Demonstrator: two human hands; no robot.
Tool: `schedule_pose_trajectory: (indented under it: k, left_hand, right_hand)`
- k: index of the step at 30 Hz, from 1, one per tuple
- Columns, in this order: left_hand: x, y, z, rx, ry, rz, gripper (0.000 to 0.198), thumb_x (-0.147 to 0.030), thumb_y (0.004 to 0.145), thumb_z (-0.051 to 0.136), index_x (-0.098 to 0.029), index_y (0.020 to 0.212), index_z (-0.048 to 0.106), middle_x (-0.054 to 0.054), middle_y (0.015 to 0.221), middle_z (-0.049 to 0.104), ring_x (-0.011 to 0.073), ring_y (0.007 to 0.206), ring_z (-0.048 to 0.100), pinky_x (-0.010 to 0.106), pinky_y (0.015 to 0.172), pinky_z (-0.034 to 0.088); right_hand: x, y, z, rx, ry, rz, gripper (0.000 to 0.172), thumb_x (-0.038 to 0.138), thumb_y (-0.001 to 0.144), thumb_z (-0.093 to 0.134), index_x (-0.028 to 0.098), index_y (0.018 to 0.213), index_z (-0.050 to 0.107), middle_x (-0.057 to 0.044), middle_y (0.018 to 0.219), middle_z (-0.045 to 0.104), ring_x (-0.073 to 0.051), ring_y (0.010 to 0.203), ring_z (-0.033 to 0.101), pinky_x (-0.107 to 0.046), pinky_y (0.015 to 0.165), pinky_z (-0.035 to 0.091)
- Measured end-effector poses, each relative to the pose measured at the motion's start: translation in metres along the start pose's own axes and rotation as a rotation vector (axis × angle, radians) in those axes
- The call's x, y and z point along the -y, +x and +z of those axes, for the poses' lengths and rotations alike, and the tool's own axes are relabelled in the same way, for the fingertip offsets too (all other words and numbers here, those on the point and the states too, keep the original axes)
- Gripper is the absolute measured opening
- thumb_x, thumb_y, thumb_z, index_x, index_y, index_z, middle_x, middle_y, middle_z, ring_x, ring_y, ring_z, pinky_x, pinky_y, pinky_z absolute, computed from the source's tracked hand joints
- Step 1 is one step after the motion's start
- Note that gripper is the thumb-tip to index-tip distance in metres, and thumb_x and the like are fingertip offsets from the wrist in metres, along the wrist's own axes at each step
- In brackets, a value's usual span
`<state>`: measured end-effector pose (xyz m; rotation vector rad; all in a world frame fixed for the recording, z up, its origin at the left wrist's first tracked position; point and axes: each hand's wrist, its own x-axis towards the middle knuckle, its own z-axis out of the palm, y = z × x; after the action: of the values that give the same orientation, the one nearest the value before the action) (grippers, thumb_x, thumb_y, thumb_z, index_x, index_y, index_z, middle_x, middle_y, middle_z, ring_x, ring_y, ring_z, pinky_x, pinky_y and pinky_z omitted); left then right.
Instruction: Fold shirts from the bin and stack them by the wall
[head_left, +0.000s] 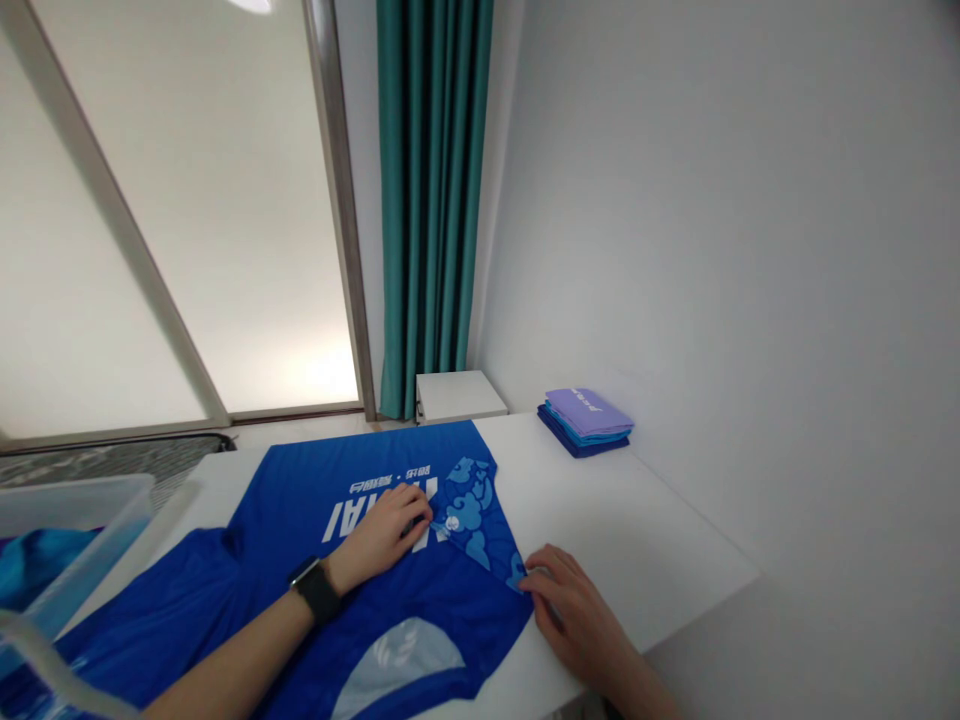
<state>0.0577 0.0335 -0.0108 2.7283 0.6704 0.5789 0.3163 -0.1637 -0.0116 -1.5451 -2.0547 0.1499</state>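
A bright blue shirt (315,560) with white lettering lies spread on the white table (637,530). Its right sleeve is folded inward over the body. My left hand (382,535), a dark watch on its wrist, lies on the shirt with its fingers pressing the folded sleeve. My right hand (570,610) rests at the shirt's right edge on the table, fingertips touching the fold's corner, fingers stretched fairly flat.
A stack of folded clothes (586,420), purple on top of blue, sits at the table's far right by the wall. A clear plastic bin (67,540) with blue fabric stands at the left. A small white cabinet (457,395) and a teal curtain (431,200) are behind.
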Motion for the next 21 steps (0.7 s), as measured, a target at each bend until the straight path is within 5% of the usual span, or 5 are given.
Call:
schedule_pose_trajectory:
  k: [10, 15, 21]
  left_hand:
    - [-0.003, -0.001, -0.002, 0.011, 0.019, 0.008, 0.015, -0.022, 0.095, 0.045, -0.022, 0.093, 0.060, 0.004, 0.104, 0.059, 0.0203, 0.096, 0.052, 0.034, 0.086, 0.040]
    - [-0.004, -0.001, -0.003, 0.016, 0.024, 0.006, 0.015, -0.022, 0.095, 0.045, -0.022, 0.093, 0.059, 0.005, 0.103, 0.059, 0.0206, 0.095, 0.052, 0.036, 0.087, 0.040]
    - [-0.005, -0.001, -0.003, 0.030, 0.028, -0.005, 0.013, -0.020, 0.093, 0.046, -0.022, 0.093, 0.059, 0.004, 0.102, 0.059, 0.0211, 0.096, 0.052, 0.036, 0.085, 0.040]
  right_hand:
    - [-0.006, 0.000, 0.003, -0.025, 0.084, 0.041, 0.028, 0.004, 0.081, 0.043, 0.021, 0.090, 0.062, -0.009, 0.105, 0.062, -0.022, 0.105, 0.056, -0.042, 0.096, 0.046]
    - [-0.018, 0.014, 0.007, -0.050, 0.123, 0.118, 0.035, 0.014, 0.091, 0.037, 0.019, 0.116, 0.060, -0.012, 0.119, 0.061, -0.021, 0.114, 0.056, -0.039, 0.101, 0.046]
    - [-0.018, 0.061, 0.022, 0.062, -0.138, 0.088, 0.046, 0.020, 0.095, 0.032, 0.012, 0.137, 0.049, -0.014, 0.140, 0.051, -0.023, 0.130, 0.044, -0.044, 0.113, 0.033]
